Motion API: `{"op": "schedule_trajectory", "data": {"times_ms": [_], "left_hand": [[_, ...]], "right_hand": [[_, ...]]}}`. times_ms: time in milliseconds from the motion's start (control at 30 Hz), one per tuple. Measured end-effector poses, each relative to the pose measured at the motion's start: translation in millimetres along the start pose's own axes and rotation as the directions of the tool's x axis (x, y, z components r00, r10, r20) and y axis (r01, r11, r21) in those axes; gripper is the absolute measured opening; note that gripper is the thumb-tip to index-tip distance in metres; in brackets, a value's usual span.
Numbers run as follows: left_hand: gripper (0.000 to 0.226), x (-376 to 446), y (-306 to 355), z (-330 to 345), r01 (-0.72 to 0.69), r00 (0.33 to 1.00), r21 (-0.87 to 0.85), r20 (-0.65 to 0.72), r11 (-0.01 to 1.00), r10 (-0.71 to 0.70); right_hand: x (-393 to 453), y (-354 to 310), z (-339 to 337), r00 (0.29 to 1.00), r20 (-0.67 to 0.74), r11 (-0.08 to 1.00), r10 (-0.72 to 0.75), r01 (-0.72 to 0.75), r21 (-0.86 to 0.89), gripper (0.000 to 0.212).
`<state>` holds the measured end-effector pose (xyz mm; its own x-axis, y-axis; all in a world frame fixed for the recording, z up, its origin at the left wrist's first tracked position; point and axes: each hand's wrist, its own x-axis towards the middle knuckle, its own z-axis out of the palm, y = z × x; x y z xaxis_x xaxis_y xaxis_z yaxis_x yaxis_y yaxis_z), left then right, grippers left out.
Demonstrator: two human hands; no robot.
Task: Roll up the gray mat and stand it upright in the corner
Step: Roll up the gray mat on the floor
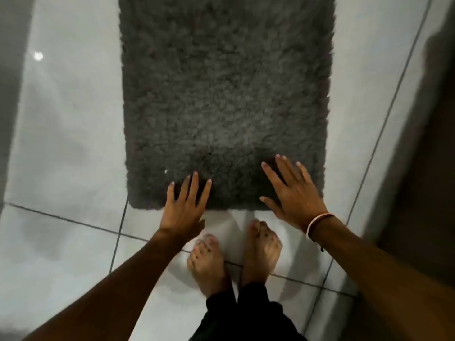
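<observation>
A shaggy gray mat (226,94) lies flat on the white tiled floor and runs away from me out of the top of the view. My left hand (183,207) is over its near edge left of centre, fingers spread, holding nothing. My right hand (293,193), with a band on the wrist, is spread over the near edge toward the right corner. Whether the palms press the pile or hover just above it I cannot tell. The mat's far end is out of view.
My bare feet (234,254) stand on the glossy white tiles (66,143) just short of the mat. A dark vertical surface (423,156) runs along the right side. A dim wall or door edge (12,82) borders the left.
</observation>
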<state>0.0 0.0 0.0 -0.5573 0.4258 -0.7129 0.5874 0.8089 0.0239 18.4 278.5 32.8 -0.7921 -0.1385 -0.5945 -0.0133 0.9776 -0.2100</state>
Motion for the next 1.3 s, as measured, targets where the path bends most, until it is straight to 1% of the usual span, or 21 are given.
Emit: {"op": "schedule_trajectory", "data": {"times_ms": [100, 133, 200, 267, 333, 400, 500, 567, 633, 700, 767, 867, 900, 967, 1000, 1067, 1100, 1133, 1200, 1233, 1300], "left_hand": [[0.102, 25.4, -0.4, 19.4, 0.058, 0.998, 0.062, -0.022, 0.996, -0.056], [0.098, 29.8, -0.8, 19.8, 0.044, 0.998, 0.113, -0.043, 0.993, -0.039], [0.086, 33.9, 1.5, 21.3, 0.031, 0.999, 0.136, -0.024, 0.99, -0.028], [0.073, 36.8, 0.4, 17.7, 0.045, 0.992, 0.108, -0.119, 0.993, -0.032], [0.07, 42.2, -2.5, 8.0, 0.063, 0.988, 0.022, -0.146, 0.998, -0.059], [0.073, 49.3, -7.6, -6.5, 0.074, 0.99, 0.013, -0.12, 0.997, -0.072], [0.06, 58.9, -19.6, -38.6, 0.105, 0.991, -0.096, -0.072, 0.99, -0.112], [0.053, 58.5, -27.9, -57.0, 0.115, 0.981, -0.146, -0.138, 0.983, -0.135], [0.051, 58.5, -34.6, -74.0, 0.127, 0.962, -0.098, -0.229, 0.987, -0.147], [0.049, 61.5, -41.3, -85.8, 0.164, 0.928, -0.042, -0.332, 0.986, -0.169], [0.048, 67.3, -49.5, -93.0, 0.197, 0.888, -0.019, -0.421, 0.98, -0.187], [0.047, 72.3, -59.0, -87.7, 0.199, 0.88, -0.053, -0.43, 0.979, -0.202], [0.041, 72.0, -59.1, -81.5, 0.184, 0.876, -0.077, -0.439, 0.98, -0.198], [0.02, 68.2, -56.7, -66.9, 0.147, 0.85, -0.144, -0.487, 0.979, -0.2], [0.025, 65.2, -55.2, -59.3, 0.128, 0.846, -0.174, -0.494, 0.976, -0.199], [0.06, 57.3, -54.3, -42.9, 0.103, 0.897, -0.121, -0.418, 0.987, -0.145], [0.074, 54.6, -55.8, -36.0, 0.091, 0.914, -0.073, -0.389, 0.993, -0.112], [0.08, 54.7, -57.0, -32.4, 0.085, 0.928, -0.034, -0.362, 0.996, -0.092], [0.073, 61.5, -58.0, -31.3, 0.087, 0.919, -0.003, -0.385, 0.996, -0.082], [0.067, 68.2, -57.9, -34.6, 0.086, 0.906, 0.0, -0.415, 0.996, -0.079], [0.067, 77.3, -58.1, -41.0, 0.086, 0.897, -0.017, -0.433, 0.996, -0.085]], "right_hand": [[16.0, -9.3, 42.0, 0.999, 0.032, 0.999, -0.043, 0.044, -0.03, 0.09], [17.4, -14.3, 48.3, 0.998, 0.041, 0.998, -0.042, 0.044, -0.047, 0.094], [18.4, -20.3, 58.6, 0.999, 0.038, 0.996, -0.023, 0.026, -0.082, 0.102], [18.6, -23.8, 58.9, 0.998, 0.067, 0.991, -0.004, 0.013, -0.135, 0.11], [16.5, -28.2, 57.9, 0.988, 0.152, 0.98, 0.028, 0.003, -0.201, 0.111], [18.9, -28.3, 50.7, 0.986, 0.162, 0.978, 0.05, -0.015, -0.207, 0.097], [33.2, -20.1, 18.9, 0.996, 0.075, 0.984, 0.049, -0.035, -0.176, 0.057], [42.0, -14.0, -8.1, 1.0, -0.005, 0.989, 0.025, -0.026, -0.145, 0.037], [48.4, -9.3, -33.8, 1.0, -0.027, 0.986, 0.015, -0.019, -0.168, 0.026], [54.4, -3.0, -48.6, 0.996, -0.083, 0.982, 0.018, -0.034, -0.186, 0.028], [62.8, 6.0, -55.8, 0.991, -0.132, 0.984, 0.03, -0.052, -0.168, 0.042], [78.1, 18.0, -51.9, 0.978, -0.202, 0.982, 0.055, -0.09, -0.169, 0.061], [81.4, 20.1, -46.3, 0.972, -0.233, 0.979, 0.036, -0.081, -0.189, 0.06], [83.3, 20.5, -31.6, 0.966, -0.255, 0.976, -0.039, -0.018, -0.219, 0.047], [81.9, 18.9, -25.3, 0.965, -0.252, 0.975, -0.075, 0.018, -0.219, 0.039], [75.6, 15.4, -12.7, 0.963, -0.252, 0.982, -0.093, 0.047, -0.181, 0.031], [71.7, 15.1, -8.8, 0.963, -0.257, 0.985, -0.086, 0.044, -0.165, 0.035], [68.5, 15.6, -7.0, 0.965, -0.251, 0.986, -0.075, 0.034, -0.162, 0.045], [65.5, 16.9, -5.1, 0.974, -0.214, 0.985, -0.079, 0.042, -0.169, 0.064], [67.7, 17.8, -4.2, 0.975, -0.209, 0.984, -0.074, 0.037, -0.175, 0.064], [77.5, 14.2, -5.8, 0.971, -0.236, 0.986, -0.026, -0.014, -0.167, 0.053]]}}
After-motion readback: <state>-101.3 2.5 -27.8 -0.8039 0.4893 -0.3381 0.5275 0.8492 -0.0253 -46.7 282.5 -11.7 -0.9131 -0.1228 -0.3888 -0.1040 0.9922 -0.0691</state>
